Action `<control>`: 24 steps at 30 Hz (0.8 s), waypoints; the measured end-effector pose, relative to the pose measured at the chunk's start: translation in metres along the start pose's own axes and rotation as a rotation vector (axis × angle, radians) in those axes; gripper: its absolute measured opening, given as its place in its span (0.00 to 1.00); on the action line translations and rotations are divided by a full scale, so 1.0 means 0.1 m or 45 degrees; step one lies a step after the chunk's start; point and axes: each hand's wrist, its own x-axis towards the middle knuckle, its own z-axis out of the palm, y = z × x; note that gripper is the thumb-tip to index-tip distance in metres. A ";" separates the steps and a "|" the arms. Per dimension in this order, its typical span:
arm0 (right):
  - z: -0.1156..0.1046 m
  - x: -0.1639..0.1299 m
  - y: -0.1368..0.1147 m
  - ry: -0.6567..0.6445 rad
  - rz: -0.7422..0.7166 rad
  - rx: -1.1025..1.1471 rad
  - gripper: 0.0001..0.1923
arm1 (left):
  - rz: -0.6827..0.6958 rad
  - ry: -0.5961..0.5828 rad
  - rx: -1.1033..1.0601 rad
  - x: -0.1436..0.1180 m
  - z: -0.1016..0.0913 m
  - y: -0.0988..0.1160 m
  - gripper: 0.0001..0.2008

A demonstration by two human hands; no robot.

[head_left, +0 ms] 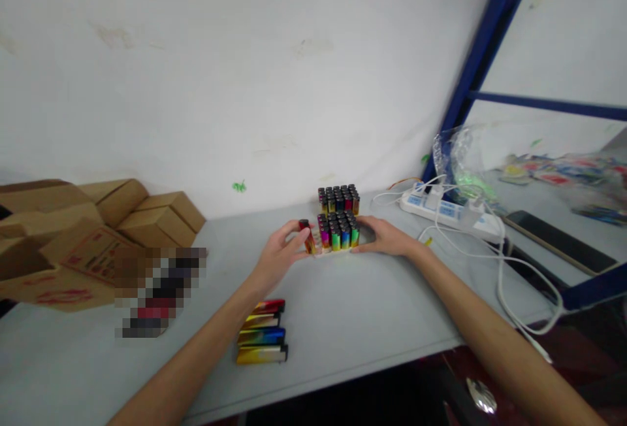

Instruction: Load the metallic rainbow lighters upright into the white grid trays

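My left hand (pixel 278 254) pinches a red lighter (pixel 307 235) upright at the left edge of a white tray (pixel 333 253) packed with several upright, rainbow-coloured lighters (pixel 339 230). My right hand (pixel 383 236) rests against the tray's right side and steadies it. A second full block of lighters (pixel 339 199) stands just behind the tray, near the wall. Several loose lighters (pixel 262 333) lie flat in a row on the grey table (pixel 343 321), beside my left forearm.
Cardboard boxes (pixel 73 236) are stacked at the left, against the white wall. A white power strip (pixel 443 210) with cables lies at the right, beside a plastic bag (pixel 465 161), a dark phone (pixel 558 240) and a blue metal frame (pixel 482 40).
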 end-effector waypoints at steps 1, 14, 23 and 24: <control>0.00 0.00 0.00 0.003 -0.002 0.003 0.40 | 0.018 0.023 0.071 0.03 0.02 -0.02 0.17; 0.01 0.00 0.03 0.025 -0.015 0.006 0.40 | 0.410 0.063 0.855 0.13 0.06 -0.16 0.15; 0.01 0.00 0.04 0.017 -0.010 0.001 0.40 | 0.451 -0.095 1.041 0.17 0.06 -0.06 0.10; 0.01 0.00 0.04 0.015 -0.015 0.002 0.40 | 0.443 -0.147 1.080 0.19 0.06 -0.03 0.09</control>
